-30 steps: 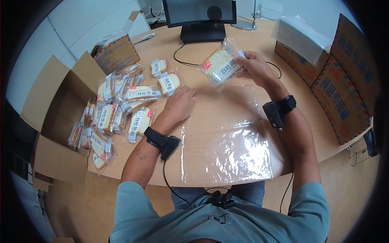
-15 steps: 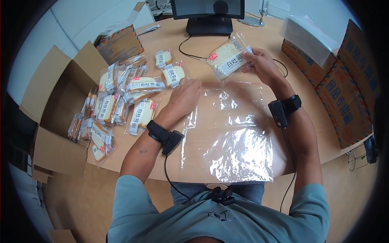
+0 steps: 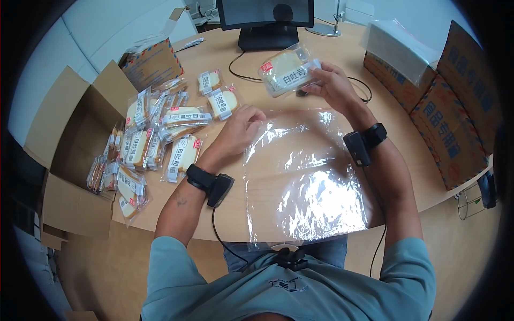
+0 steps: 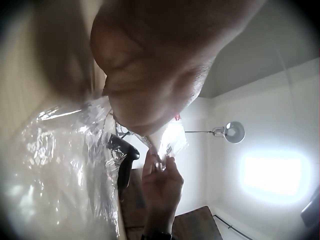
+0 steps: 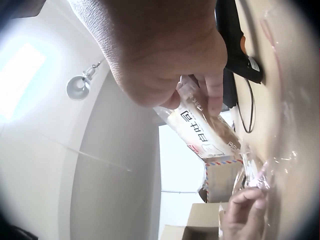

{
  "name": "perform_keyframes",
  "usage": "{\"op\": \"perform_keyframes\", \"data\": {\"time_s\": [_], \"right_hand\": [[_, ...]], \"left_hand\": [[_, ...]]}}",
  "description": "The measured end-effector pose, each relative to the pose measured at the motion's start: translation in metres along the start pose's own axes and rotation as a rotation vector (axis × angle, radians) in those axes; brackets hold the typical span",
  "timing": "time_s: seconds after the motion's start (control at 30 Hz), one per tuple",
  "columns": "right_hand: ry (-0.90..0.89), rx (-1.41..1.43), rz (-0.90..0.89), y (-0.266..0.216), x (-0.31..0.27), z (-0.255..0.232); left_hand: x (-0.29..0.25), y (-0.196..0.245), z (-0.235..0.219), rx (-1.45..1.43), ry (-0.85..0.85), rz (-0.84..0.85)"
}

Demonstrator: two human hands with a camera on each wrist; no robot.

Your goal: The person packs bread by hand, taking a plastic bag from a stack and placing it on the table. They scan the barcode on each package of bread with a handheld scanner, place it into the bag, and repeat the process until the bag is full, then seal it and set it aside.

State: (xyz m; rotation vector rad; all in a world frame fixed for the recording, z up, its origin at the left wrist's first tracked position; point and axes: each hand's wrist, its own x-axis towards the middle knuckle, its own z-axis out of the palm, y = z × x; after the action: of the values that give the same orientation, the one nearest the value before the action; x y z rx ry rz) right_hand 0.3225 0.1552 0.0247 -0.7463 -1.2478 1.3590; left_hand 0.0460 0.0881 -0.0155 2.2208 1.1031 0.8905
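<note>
One wrapped bread packet (image 3: 289,69) is pinched by its right-hand end in the right grip (image 3: 336,88), apparently raised over the worktop (image 3: 342,56). At seven o'clock from it, the left grip (image 3: 240,128) is closed on the upper-left corner of a flat clear bag (image 3: 305,176), which lies at six o'clock. More packets (image 3: 184,120) crowd eight o'clock, beside an open carton (image 3: 69,128). Soft bread likely wants light pressure, best kept to the wrapper's end; the thin film probably needs a firm corner pinch, without dragging or creasing it.
</note>
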Motion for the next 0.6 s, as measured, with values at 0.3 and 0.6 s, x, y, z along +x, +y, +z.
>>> {"op": "perform_keyframes", "data": {"time_s": [0.3, 0.6], "right_hand": [[-0.106, -0.418, 0.168, 0.002, 0.0, -0.01], [-0.411, -0.647, 0.216, 0.013, -0.006, 0.009]], "left_hand": [[-0.002, 0.014, 0.0, -0.179, 0.086, -0.065], [0.008, -0.001, 0.014, -0.443, 0.139, -0.138]]}}
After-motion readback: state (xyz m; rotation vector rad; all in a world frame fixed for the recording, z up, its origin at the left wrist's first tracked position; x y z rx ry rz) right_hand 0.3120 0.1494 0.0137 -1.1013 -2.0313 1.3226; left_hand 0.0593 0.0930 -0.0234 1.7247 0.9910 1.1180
